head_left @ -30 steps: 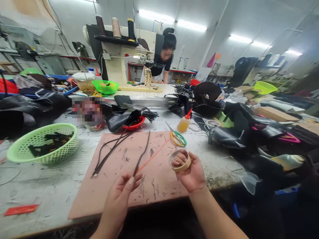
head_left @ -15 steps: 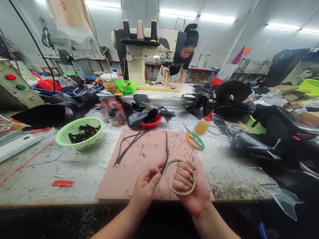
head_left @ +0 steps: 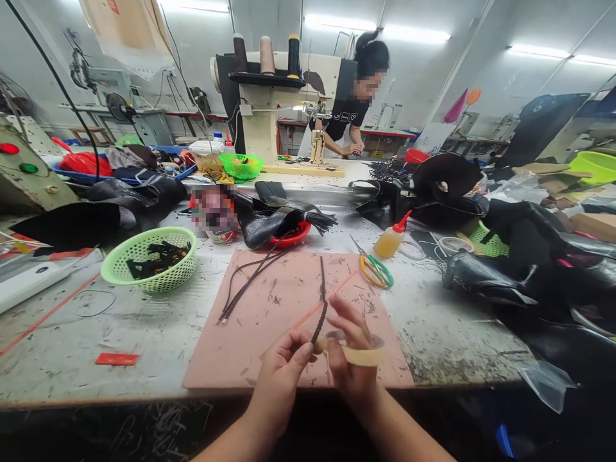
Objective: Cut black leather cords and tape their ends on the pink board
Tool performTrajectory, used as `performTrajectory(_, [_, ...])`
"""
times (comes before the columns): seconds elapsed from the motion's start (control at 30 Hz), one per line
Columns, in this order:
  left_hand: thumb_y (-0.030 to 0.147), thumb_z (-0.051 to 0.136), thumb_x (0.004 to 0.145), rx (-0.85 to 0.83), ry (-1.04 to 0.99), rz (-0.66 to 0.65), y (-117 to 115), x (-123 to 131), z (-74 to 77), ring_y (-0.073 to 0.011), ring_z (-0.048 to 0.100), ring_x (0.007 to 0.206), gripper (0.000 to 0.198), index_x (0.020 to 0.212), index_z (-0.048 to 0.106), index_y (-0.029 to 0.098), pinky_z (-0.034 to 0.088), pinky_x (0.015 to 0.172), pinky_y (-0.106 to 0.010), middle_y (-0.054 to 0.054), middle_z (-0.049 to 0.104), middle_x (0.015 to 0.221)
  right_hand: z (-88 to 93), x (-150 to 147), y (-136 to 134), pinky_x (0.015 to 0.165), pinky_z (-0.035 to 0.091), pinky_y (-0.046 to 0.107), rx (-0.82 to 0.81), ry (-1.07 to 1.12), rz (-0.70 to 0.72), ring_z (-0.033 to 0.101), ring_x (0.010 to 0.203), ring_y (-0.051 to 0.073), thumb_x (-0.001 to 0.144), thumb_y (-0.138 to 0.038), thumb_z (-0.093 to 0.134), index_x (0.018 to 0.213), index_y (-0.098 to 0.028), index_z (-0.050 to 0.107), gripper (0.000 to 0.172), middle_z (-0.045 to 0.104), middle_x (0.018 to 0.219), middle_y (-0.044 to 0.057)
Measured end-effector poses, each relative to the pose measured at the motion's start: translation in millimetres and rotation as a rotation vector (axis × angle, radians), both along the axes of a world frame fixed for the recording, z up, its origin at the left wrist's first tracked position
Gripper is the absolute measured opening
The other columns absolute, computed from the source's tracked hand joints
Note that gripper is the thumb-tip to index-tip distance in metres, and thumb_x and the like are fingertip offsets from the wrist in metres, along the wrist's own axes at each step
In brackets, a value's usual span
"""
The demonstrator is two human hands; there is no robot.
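My left hand (head_left: 282, 366) pinches the lower end of a black braided cord (head_left: 320, 321) between thumb and fingers. The cord runs forward from there over the pink mat (head_left: 269, 346). Close beside it, my right hand (head_left: 353, 385) holds a roll of tan tape (head_left: 368, 357), seen edge-on and blurred. Its thumb is at the roll, and its upper fingers stretch toward the cord. Tape reaches across to the cord's end by the left fingertips; whether it is wrapped around is too blurred to tell. More black cords (head_left: 250, 282) lie on the mat's left part.
Scissors (head_left: 375, 271) lie at the mat's right edge, with a red-tipped glue bottle (head_left: 391, 240) behind. A green basket (head_left: 150, 260) of black pieces stands left. Black boots (head_left: 269, 224) and a sewing machine (head_left: 262, 122) are farther back. Another person (head_left: 346, 122) leans over beyond the machine.
My right hand has turned and its fist has loosened, so the tape roll swings from face-on to edge-on. Tape now meets the cord's end. My left hand keeps its pinch.
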State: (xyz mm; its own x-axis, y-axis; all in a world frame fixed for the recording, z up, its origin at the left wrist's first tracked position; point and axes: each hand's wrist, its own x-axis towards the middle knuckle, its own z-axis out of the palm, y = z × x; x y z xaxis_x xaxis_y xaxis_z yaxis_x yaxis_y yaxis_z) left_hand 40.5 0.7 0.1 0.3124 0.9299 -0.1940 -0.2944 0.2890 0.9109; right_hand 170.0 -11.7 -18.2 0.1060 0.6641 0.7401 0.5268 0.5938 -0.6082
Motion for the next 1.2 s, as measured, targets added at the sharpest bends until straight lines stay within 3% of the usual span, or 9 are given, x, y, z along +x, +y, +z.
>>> performTrajectory(0.1, [0.031, 0.066, 0.068, -0.08, -0.042, 0.066, -1.8, 1.3, 3.2, -0.0139, 0.05, 0.071, 0.016, 0.069, 0.059, 0.017, 0.039, 0.072, -0.024, 0.001, 0.057, 0.067, 4.3, 10.1, 5.4, 0.072, 0.049, 0.031, 0.064, -0.18, -0.029, 0.058, 0.086, 0.017, 0.073, -0.005, 0.05, 0.104, -0.023, 0.052, 0.036, 0.06, 0.094, 0.006])
performTrajectory(0.23, [0.03, 0.069, 0.064, -0.152, -0.086, 0.097, -1.7, 1.5, 10.3, -0.0153, 0.053, 0.075, 0.016, 0.067, 0.06, 0.017, 0.041, 0.075, -0.026, -0.001, 0.06, 0.07, 20.4, 16.5, 6.0, 0.062, 0.049, 0.028, -0.229, -0.123, 0.069, 0.057, 0.071, 0.016, 0.074, -0.016, 0.058, 0.087, -0.02, 0.06, 0.013, 0.062, 0.075, 0.004])
performTrajectory(0.4, [0.031, 0.071, 0.062, -0.216, -0.108, 0.148, 0.5, -0.5, 16.1, -0.0233, 0.052, 0.101, 0.019, 0.065, 0.059, 0.017, 0.044, 0.079, -0.03, -0.006, 0.058, 0.102, 31.5, 15.5, -0.5, 0.06, 0.047, 0.026, -0.414, 0.273, 0.106, 0.058, 0.066, 0.014, 0.074, -0.02, 0.059, 0.072, -0.021, 0.064, 0.005, 0.061, 0.068, 0.001])
performTrajectory(0.53, [0.031, 0.069, 0.064, -0.208, -0.103, 0.112, 1.0, -0.3, 17.7, -0.0215, 0.054, 0.096, 0.018, 0.067, 0.059, 0.017, 0.044, 0.077, -0.028, -0.006, 0.058, 0.102, 28.2, 2.7, -3.1, 0.062, 0.05, 0.026, -0.636, 0.681, 0.325, 0.062, 0.068, 0.015, 0.068, -0.027, 0.067, 0.074, -0.021, 0.064, 0.009, 0.066, 0.073, 0.001])
performTrajectory(0.67, [0.029, 0.068, 0.065, -0.183, -0.119, 0.078, -0.1, -0.1, 18.3, -0.0184, 0.055, 0.091, 0.016, 0.066, 0.058, 0.017, 0.043, 0.079, -0.027, -0.005, 0.058, 0.105, 26.5, -11.0, -0.5, 0.056, 0.051, 0.024, -0.673, 0.921, 0.367, 0.06, 0.059, 0.012, 0.057, -0.025, 0.075, 0.072, -0.02, 0.061, 0.022, 0.065, 0.067, -0.001])
performTrajectory(0.8, [0.03, 0.069, 0.063, -0.182, -0.078, 0.094, -1.4, -1.0, 19.2, -0.0185, 0.055, 0.089, 0.018, 0.064, 0.058, 0.016, 0.044, 0.078, -0.028, -0.004, 0.06, 0.099, 30.1, -14.7, 2.3, 0.053, 0.051, 0.024, -0.723, 0.971, 0.379, 0.059, 0.051, 0.012, 0.054, -0.023, 0.076, 0.062, -0.018, 0.056, 0.022, 0.062, 0.059, -0.003])
performTrajectory(1.03, [0.031, 0.067, 0.065, -0.111, -0.004, 0.066, -2.0, -1.6, 17.0, -0.0196, 0.054, 0.089, 0.017, 0.063, 0.06, 0.016, 0.044, 0.08, -0.029, -0.005, 0.059, 0.1, 28.6, -13.8, 3.1, 0.051, 0.051, 0.024, -0.709, 0.924, 0.333, 0.058, 0.05, 0.012, 0.055, -0.025, 0.074, 0.061, -0.018, 0.055, 0.021, 0.06, 0.056, -0.004])
performTrajectory(1.2, [0.028, 0.062, 0.071, 0.095, 0.181, 0.068, 0.8, -6.5, 11.9, -0.0224, 0.051, 0.097, 0.011, 0.066, 0.062, 0.018, 0.039, 0.085, -0.03, -0.005, 0.059, 0.096, 28.3, -12.6, 1.9, 0.054, 0.05, 0.025, -0.721, 0.838, 0.245, 0.059, 0.055, 0.014, 0.055, -0.028, 0.072, 0.063, -0.018, 0.059, 0.018, 0.064, 0.061, 0.0])
